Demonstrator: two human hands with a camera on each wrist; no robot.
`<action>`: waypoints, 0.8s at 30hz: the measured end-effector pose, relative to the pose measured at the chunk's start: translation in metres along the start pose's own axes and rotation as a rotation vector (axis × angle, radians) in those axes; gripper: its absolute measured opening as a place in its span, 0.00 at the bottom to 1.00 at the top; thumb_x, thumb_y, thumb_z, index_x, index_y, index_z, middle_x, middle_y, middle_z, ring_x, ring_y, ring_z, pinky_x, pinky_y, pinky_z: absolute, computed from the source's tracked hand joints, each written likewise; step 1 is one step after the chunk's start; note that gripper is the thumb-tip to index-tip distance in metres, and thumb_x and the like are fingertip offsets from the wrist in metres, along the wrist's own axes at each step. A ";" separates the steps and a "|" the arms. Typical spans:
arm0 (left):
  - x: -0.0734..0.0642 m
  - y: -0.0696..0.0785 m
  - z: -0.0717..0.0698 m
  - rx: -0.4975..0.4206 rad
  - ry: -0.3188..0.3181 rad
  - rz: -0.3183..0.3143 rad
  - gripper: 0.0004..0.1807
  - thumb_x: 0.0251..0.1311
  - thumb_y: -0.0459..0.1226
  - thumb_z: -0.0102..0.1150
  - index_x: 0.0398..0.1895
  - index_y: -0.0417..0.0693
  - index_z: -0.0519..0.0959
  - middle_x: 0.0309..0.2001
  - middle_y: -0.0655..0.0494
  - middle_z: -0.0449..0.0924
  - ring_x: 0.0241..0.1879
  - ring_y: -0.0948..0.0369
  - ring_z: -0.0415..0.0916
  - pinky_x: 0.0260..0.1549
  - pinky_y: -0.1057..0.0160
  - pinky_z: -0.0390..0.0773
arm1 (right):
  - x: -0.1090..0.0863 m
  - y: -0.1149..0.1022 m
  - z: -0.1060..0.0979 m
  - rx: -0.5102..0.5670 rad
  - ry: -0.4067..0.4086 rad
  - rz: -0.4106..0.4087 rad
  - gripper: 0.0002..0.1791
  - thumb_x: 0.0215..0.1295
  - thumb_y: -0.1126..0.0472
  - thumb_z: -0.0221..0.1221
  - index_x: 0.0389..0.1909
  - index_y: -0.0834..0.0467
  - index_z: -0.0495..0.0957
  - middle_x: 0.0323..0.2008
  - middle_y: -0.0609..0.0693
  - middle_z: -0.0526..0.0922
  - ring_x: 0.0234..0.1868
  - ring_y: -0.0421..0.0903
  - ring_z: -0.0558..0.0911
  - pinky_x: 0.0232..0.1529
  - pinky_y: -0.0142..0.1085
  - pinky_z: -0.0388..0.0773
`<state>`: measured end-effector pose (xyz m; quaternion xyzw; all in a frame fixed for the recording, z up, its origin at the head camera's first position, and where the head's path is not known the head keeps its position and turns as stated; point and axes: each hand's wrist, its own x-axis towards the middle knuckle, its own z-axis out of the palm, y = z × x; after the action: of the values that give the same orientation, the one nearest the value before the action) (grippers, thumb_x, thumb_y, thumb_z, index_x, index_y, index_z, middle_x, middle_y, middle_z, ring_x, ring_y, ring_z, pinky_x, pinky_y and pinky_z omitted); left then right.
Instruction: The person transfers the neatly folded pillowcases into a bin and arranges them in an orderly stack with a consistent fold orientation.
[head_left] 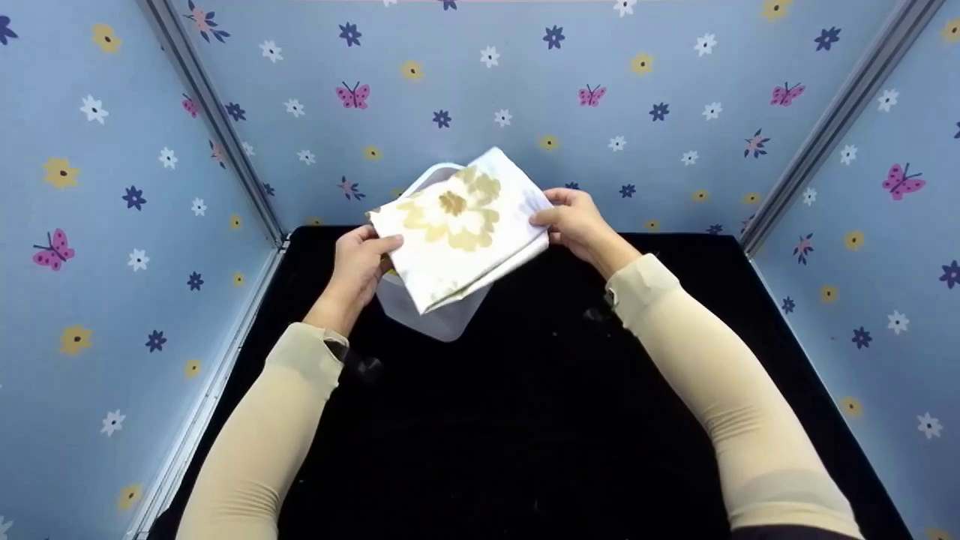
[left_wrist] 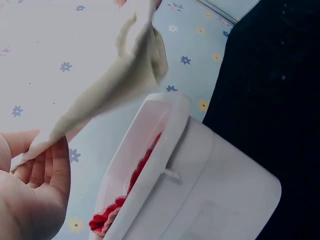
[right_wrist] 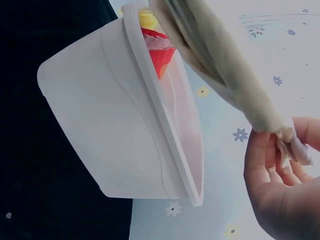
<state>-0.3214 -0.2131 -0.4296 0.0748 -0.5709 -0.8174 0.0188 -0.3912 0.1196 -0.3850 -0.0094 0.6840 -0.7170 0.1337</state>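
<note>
A folded white cloth point(head_left: 450, 225) with a large tan flower print is held up between both hands, tilted, over a white plastic bin point(head_left: 442, 322). My left hand point(head_left: 358, 270) pinches its left corner, thumb on top and fingers beneath. At the opposite edge, my right hand point(head_left: 577, 223) grips it the same way. In the left wrist view the cloth point(left_wrist: 110, 85) hangs above the bin's rim point(left_wrist: 150, 190). Inside the bin, red fabric point(left_wrist: 107, 215) with a scalloped edge shows. The right wrist view also shows something yellow point(right_wrist: 148, 20) beside the red.
The bin stands at the back of a black-covered table point(head_left: 525, 420), close to the flowered back wall point(head_left: 525, 75). Patterned side panels with metal corner posts point(head_left: 217, 112) enclose the table left and right.
</note>
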 end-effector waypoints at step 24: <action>0.015 0.000 -0.008 0.099 0.071 -0.069 0.04 0.77 0.33 0.57 0.41 0.42 0.75 0.32 0.55 0.82 0.25 0.65 0.83 0.29 0.66 0.87 | 0.034 -0.004 0.013 -0.144 0.085 -0.094 0.22 0.66 0.73 0.68 0.62 0.64 0.83 0.48 0.54 0.84 0.36 0.43 0.86 0.35 0.32 0.88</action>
<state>-0.3347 -0.2217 -0.4339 0.1240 -0.6066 -0.7852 0.0072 -0.4224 0.1001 -0.3861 -0.0206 0.7376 -0.6713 0.0699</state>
